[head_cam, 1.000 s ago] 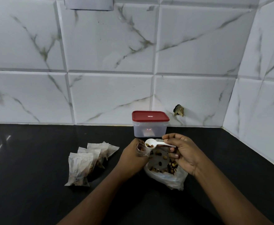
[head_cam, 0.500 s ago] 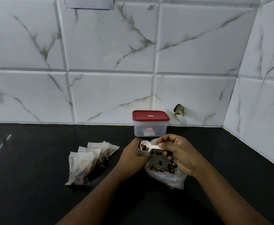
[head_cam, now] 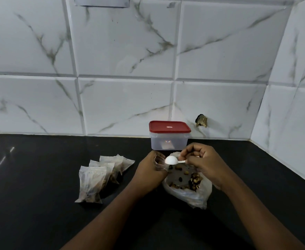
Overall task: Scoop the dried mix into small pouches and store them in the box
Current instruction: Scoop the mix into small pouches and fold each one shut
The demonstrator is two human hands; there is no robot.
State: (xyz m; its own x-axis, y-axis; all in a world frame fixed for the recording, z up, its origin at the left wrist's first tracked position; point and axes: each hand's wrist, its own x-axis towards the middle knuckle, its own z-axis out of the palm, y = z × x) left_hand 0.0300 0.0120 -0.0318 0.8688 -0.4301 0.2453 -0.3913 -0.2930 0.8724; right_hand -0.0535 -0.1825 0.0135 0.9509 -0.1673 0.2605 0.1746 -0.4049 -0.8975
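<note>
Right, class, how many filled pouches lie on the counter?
4, overlapping, left of the left hand: the front pouch, the second pouch behind it, the third pouch farther back, the fourth pouch poking out rightward. Others may be hidden.

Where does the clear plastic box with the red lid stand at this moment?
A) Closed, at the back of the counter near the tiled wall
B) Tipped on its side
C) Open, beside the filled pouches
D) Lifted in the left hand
A: the clear plastic box with the red lid stands upright and closed on the black counter, close to the marble-patterned tiled wall.
</note>
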